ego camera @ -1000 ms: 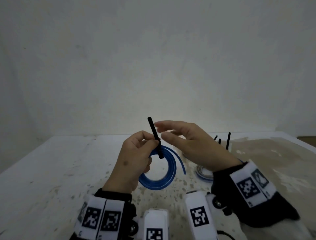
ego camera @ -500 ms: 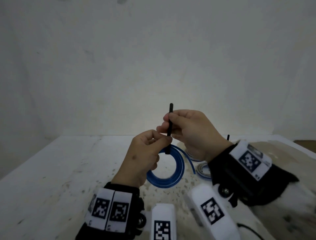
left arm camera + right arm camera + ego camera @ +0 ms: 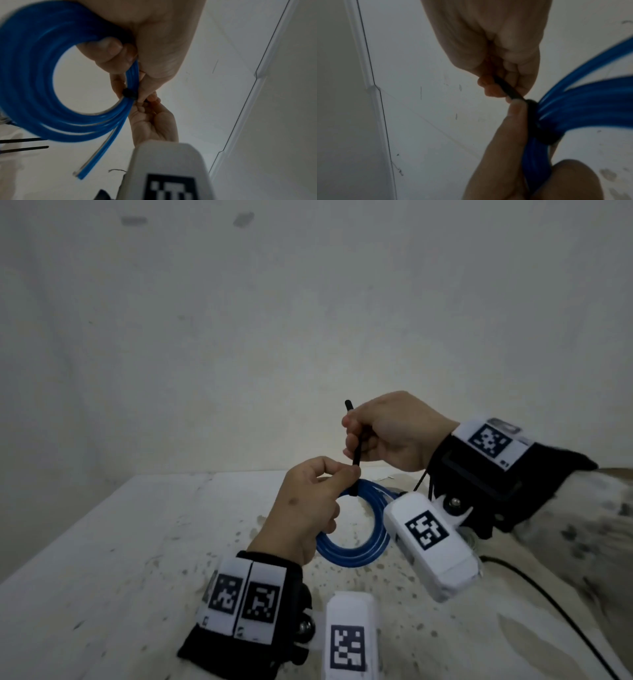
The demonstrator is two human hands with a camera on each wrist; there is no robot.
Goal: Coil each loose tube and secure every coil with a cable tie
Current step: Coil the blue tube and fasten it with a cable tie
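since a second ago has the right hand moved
Yes. The right hand closed round the black cable tie and rose: it was level with the table's far edge, and now sits above it, against the wall.

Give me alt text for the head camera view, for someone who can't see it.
Two hands cinch a black cable tie around a blue tube coil above a speckled white table. The left hand pinches the coil at the tie; the right hand grips the tie's tail.
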